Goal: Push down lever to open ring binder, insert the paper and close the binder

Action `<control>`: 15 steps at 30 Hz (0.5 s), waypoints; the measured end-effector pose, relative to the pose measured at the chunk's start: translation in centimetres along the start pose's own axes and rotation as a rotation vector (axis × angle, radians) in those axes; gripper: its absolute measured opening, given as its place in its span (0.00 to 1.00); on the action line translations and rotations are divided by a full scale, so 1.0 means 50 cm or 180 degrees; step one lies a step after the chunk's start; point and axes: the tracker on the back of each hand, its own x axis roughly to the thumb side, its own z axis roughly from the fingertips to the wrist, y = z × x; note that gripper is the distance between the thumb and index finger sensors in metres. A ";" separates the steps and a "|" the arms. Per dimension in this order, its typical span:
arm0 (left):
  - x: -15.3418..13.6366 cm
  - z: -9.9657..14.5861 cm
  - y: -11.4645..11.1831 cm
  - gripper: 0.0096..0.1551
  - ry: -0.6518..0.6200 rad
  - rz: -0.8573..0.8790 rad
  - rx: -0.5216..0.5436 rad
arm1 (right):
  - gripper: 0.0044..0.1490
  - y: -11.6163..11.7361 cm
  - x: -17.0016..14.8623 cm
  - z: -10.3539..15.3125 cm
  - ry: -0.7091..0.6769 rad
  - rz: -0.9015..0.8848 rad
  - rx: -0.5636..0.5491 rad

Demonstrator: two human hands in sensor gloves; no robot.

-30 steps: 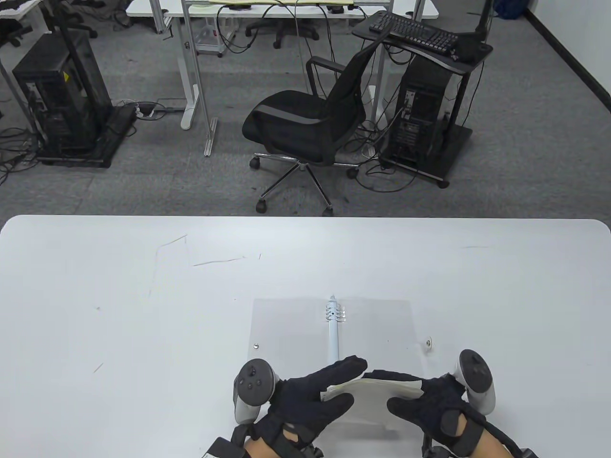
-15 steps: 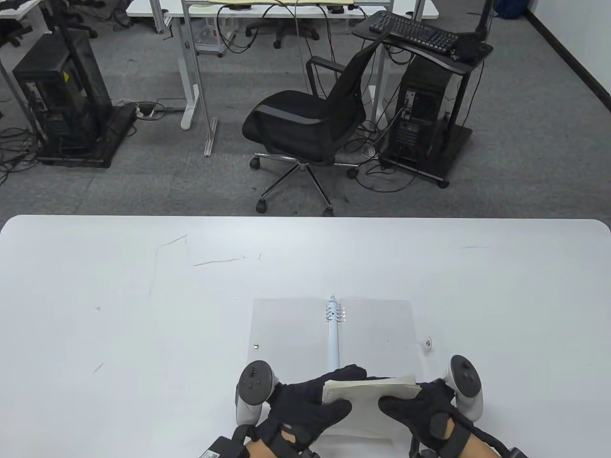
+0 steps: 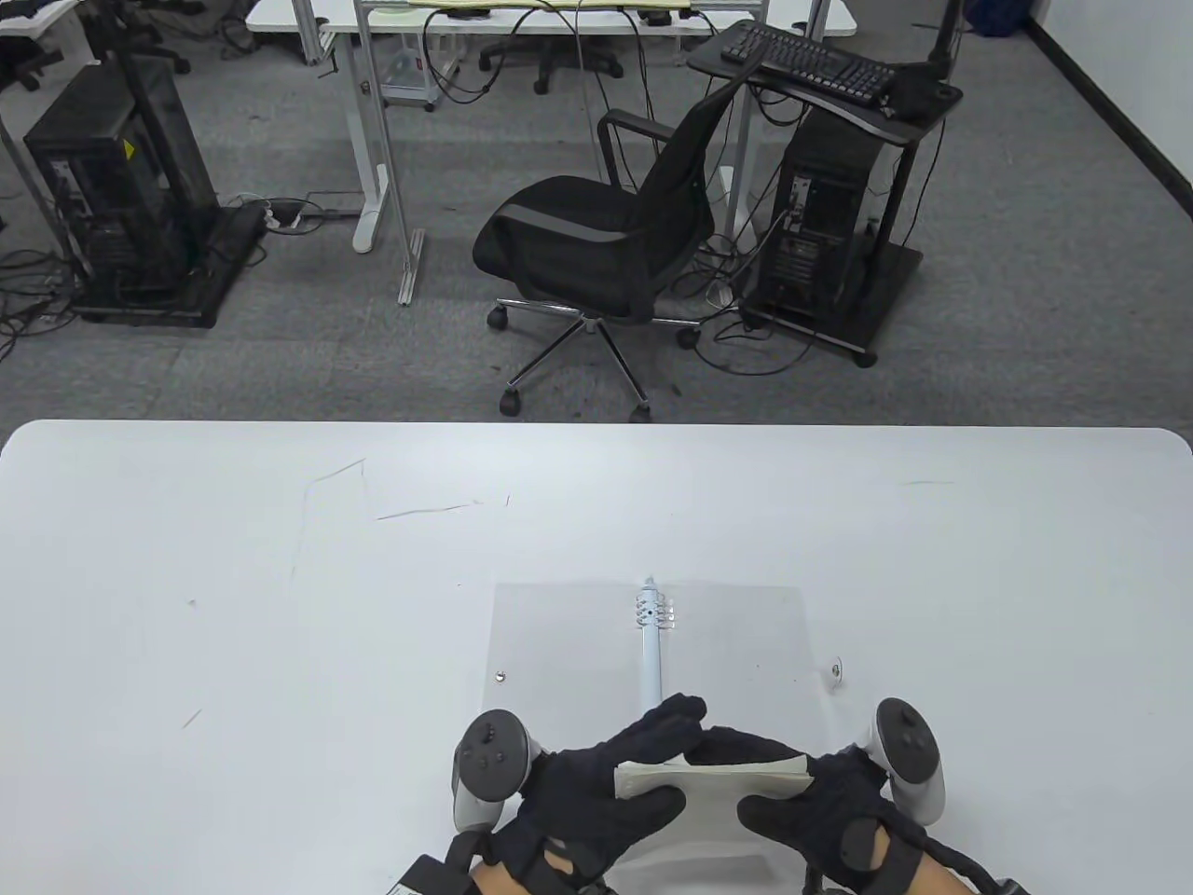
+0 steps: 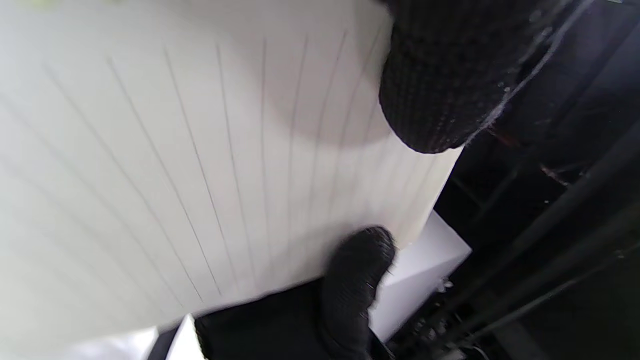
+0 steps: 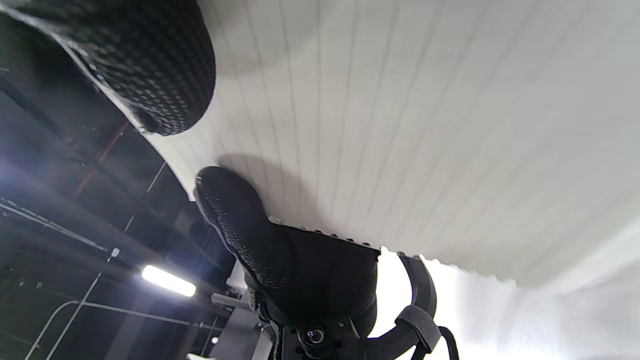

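The paper (image 3: 713, 774), a thin ruled stack, is held between both hands low over the near end of the open binder (image 3: 559, 643), which lies flat on the desk (image 3: 186, 559). The left hand (image 3: 606, 778) has its grip closed on the stack's left edge, fingers reaching over the top and thumb underneath; the right hand (image 3: 820, 806) pinches the right edge the same way. In both wrist views a thumb and fingertips clamp the lined sheets.

The ring spine (image 3: 652, 653) runs from 12 to 6 o'clock, its rings (image 3: 652, 611) clustered at the far end, and it lies toward 12 o'clock from the left grip, which is the nearer hand. The stack's long axis runs 9 to 3, across the spine. I judge the next move carries the paper toward 12 o'clock so its punched edge meets the rings.
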 end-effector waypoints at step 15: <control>-0.040 -0.007 -0.020 0.27 0.0233 0.0120 -0.0297 | 0.35 0.009 -0.013 -0.003 0.0053 0.0114 -0.0165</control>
